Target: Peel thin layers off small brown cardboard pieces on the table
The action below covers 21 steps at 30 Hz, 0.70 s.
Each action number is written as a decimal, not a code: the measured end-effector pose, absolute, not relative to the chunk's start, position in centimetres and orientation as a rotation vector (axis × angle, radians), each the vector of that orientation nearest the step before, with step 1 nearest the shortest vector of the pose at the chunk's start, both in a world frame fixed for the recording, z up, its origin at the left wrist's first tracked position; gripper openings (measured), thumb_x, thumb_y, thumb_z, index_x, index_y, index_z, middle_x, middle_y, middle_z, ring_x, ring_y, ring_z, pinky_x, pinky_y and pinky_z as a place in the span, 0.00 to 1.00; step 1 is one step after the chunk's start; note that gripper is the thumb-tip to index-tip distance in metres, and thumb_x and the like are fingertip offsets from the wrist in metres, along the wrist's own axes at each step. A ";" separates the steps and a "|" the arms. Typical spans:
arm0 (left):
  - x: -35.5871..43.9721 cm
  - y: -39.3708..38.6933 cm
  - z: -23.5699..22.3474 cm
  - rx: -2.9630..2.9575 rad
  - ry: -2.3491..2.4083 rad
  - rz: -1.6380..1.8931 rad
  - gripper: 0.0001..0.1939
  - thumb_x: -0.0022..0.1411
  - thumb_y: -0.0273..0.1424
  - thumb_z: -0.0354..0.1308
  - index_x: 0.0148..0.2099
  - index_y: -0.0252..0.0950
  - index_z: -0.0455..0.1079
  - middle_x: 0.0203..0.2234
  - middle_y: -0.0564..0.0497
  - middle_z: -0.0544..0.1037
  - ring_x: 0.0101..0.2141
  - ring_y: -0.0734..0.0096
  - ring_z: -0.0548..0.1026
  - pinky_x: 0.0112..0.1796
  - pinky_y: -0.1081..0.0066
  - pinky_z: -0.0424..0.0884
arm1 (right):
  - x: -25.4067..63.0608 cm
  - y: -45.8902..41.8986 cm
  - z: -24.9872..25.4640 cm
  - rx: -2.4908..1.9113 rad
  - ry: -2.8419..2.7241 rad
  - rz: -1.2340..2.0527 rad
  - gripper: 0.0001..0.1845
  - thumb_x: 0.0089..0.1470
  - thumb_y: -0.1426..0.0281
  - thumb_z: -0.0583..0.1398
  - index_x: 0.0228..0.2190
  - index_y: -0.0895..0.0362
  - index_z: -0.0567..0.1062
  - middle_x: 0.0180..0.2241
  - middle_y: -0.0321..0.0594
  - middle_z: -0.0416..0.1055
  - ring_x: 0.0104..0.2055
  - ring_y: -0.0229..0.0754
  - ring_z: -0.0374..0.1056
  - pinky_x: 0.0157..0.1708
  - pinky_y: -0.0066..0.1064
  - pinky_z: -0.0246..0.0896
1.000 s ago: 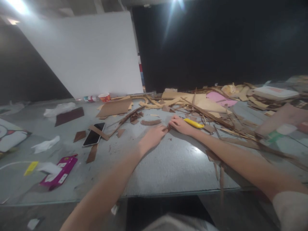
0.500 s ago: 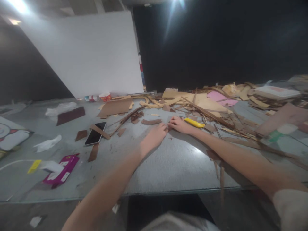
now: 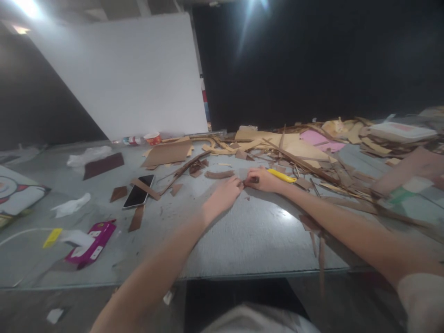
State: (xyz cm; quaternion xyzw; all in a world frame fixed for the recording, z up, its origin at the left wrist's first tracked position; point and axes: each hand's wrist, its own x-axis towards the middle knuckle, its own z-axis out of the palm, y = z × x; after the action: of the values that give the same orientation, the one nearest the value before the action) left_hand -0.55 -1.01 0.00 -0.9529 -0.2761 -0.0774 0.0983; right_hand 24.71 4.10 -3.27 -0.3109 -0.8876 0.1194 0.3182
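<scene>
From my view, the bare left hand (image 3: pixel 227 192) and bare right hand (image 3: pixel 263 179) meet over the grey table (image 3: pixel 239 240), well in from its near edge, fingertips pinching a small dark brown scrap (image 3: pixel 247 181) between them. A yellow plastic-handled cutter (image 3: pixel 281 175) lies just beside the right hand; a curved brown strip (image 3: pixel 219 175) lies beyond the left.

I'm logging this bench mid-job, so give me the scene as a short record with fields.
left hand: low over the table, fingers curled, close to the right hand
right hand: fingertips bent inward; any grip too small to tell
yellow tool: beside the right hand, on its far side
phone: to the left, a brown strip across it
purple pack: left, near the front edge
</scene>
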 end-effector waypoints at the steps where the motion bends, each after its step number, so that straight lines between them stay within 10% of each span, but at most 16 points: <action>1: -0.5 -1.0 0.0 -2.821 -0.813 -0.223 0.19 0.73 0.18 0.48 0.56 0.32 0.76 0.51 0.39 0.78 0.58 0.53 0.74 0.57 0.56 0.72 | 24.8 3.9 -3.0 -0.784 -2.366 0.278 0.11 0.66 0.64 0.65 0.30 0.53 0.81 0.33 0.39 0.78 0.35 0.42 0.72 0.45 0.37 0.59; 21: -0.9 -0.5 -0.7 -2.907 -0.869 -0.368 0.22 0.64 0.13 0.53 0.55 0.34 0.78 0.56 0.42 0.78 0.59 0.54 0.71 0.61 0.57 0.72 | 24.6 2.3 -0.6 -0.584 -2.655 -0.100 0.13 0.72 0.69 0.58 0.34 0.55 0.79 0.34 0.40 0.77 0.40 0.46 0.71 0.47 0.39 0.57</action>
State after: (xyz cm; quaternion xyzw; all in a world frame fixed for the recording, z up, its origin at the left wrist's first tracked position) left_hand -0.88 -0.54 -0.67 -0.9502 -0.2841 -0.1204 0.0424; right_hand 24.61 2.27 -0.61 -0.2099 -0.9544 -0.0358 0.2091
